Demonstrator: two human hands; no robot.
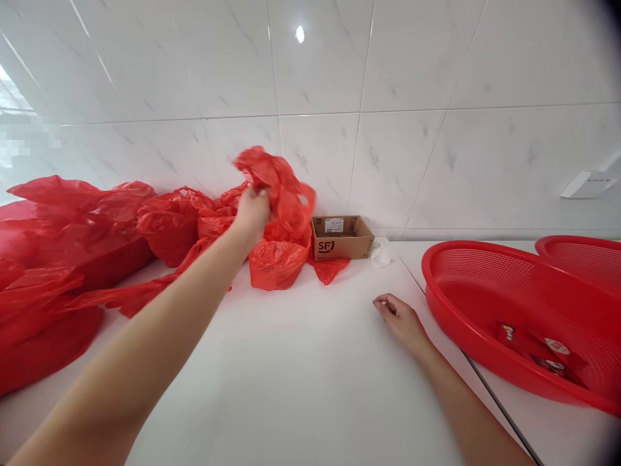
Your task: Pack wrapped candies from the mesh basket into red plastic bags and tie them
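Observation:
My left hand (pixel 252 210) is stretched far forward and grips a crumpled red plastic bag (pixel 276 181), lifting it above a heap of other red plastic bags (pixel 194 226) by the tiled wall. My right hand (pixel 400 317) rests on the white table (pixel 301 369) with its fingers curled in; whether it holds something small is unclear. It lies just left of a large red plastic basket (pixel 460 259).
A small open cardboard box (pixel 342 238) stands at the wall beside a crumpled white scrap (pixel 381 252). Red snack packets (pixel 543 349) lie in the basket. A second red basket (pixel 582 249) sits behind it. More red bags (pixel 53 259) cover the left side.

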